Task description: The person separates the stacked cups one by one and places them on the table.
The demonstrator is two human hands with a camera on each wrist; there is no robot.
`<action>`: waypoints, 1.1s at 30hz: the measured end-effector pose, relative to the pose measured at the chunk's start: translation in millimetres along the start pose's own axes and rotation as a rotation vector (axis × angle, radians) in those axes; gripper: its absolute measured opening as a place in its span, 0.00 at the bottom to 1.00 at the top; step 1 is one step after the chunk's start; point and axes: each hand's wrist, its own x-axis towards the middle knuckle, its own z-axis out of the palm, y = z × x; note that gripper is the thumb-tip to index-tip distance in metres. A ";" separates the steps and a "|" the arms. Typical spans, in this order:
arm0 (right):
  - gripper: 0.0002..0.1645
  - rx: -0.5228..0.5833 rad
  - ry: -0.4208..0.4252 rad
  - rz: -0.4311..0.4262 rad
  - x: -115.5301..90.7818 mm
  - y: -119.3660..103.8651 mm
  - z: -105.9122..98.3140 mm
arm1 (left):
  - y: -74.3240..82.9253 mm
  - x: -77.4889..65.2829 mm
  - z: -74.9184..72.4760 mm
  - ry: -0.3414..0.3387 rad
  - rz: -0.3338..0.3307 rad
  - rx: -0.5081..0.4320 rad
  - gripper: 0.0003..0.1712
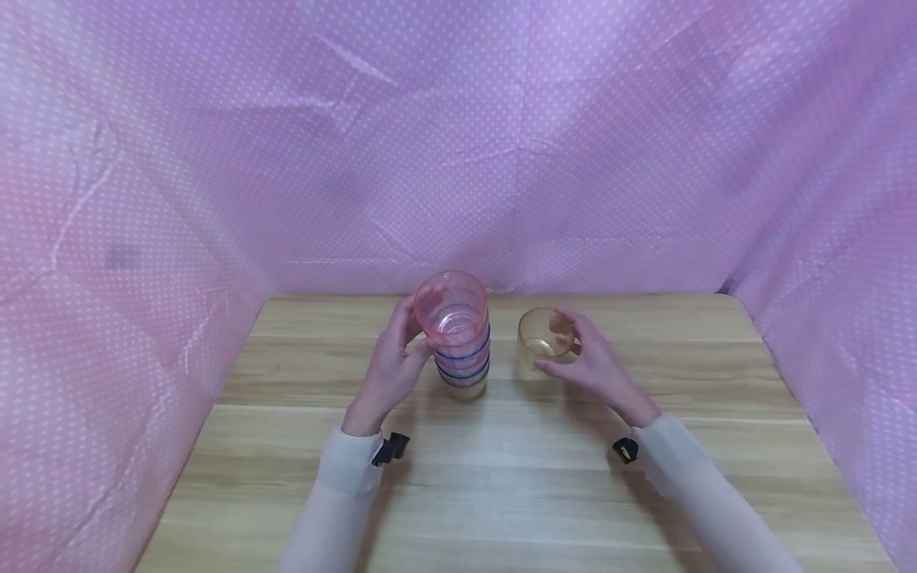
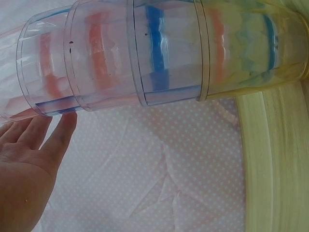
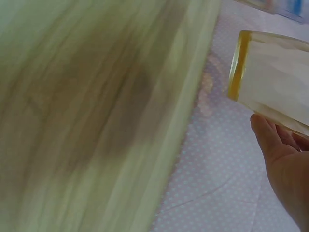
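Note:
A tall stack of nested clear plastic cups stands upright left of the table's centre, a pink cup (image 1: 458, 298) uppermost and a yellowish cup (image 1: 469, 392) at the bottom. Blue and pink bands show between them, clearer in the left wrist view along the stack (image 2: 169, 53). My left hand (image 1: 392, 358) grips the upper part of the stack, thumb in front and fingers behind. To the right, my right hand (image 1: 598, 362) holds a single amber cup (image 1: 530, 338) by its side, thumb near and fingers far. In the right wrist view this cup (image 3: 273, 72) appears raised off the table.
The wooden table (image 1: 501, 493) ends at the back against a pink dotted cloth (image 1: 516, 159), which also hangs on both sides. Black wrist straps sit at the left cuff (image 1: 351, 461) and the right cuff (image 1: 662, 446).

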 end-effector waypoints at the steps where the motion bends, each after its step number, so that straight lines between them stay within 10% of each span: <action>1: 0.58 -0.006 -0.004 -0.002 0.5 1.9 1.0 | -0.2 -0.2 -0.1 -0.001 0.000 0.000 0.50; 33: 0.63 -0.221 -0.118 0.008 8.9 26.5 7.3 | -3.5 -3.5 3.0 0.016 0.051 -0.022 0.48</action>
